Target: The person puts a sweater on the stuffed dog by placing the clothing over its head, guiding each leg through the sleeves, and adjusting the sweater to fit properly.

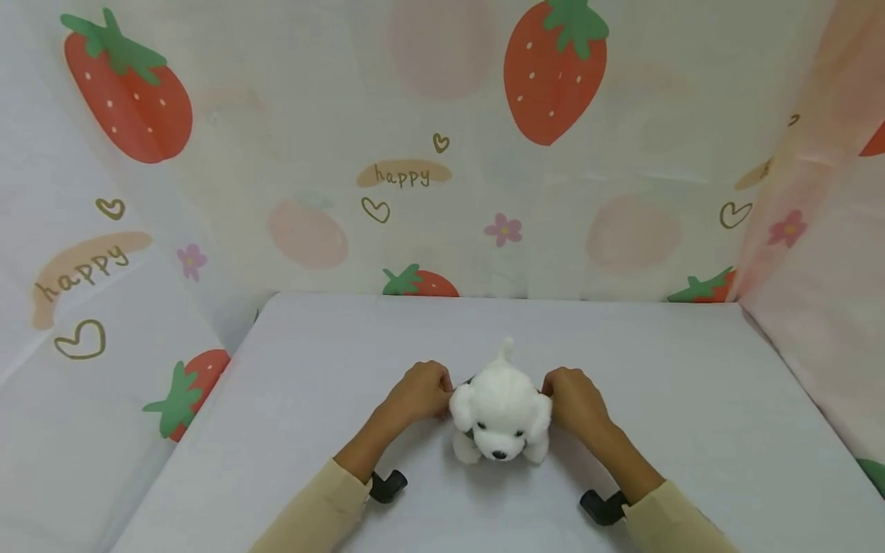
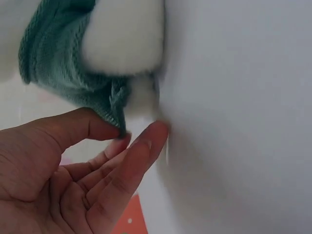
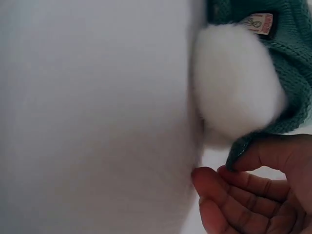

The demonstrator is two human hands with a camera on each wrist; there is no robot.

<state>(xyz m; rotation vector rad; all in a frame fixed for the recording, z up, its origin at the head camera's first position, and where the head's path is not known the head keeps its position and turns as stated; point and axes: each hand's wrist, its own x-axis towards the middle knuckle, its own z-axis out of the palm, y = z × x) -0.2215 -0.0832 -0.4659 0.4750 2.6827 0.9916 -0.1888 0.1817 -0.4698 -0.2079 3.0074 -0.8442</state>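
A white plush dog (image 1: 499, 411) stands on the table, facing me with its tail up. It wears a green knitted sweater (image 2: 56, 61), mostly hidden by its head in the head view. At the dog's left side in that view, my left hand (image 1: 420, 390) pinches the sweater's lower edge between thumb and fingers. My right hand (image 1: 575, 401) does the same on the opposite side, the knit edge between thumb and index finger in the right wrist view. A small label (image 3: 261, 23) is sewn on the sweater. White fluffy legs (image 3: 234, 80) show beneath the knit.
The white table (image 1: 332, 338) reaches back to a curtain (image 1: 477, 184) printed with strawberries, hearts and the word "happy". More of this cloth hangs at both sides. A black wrist device (image 1: 389, 487) sits by each beige sleeve cuff.
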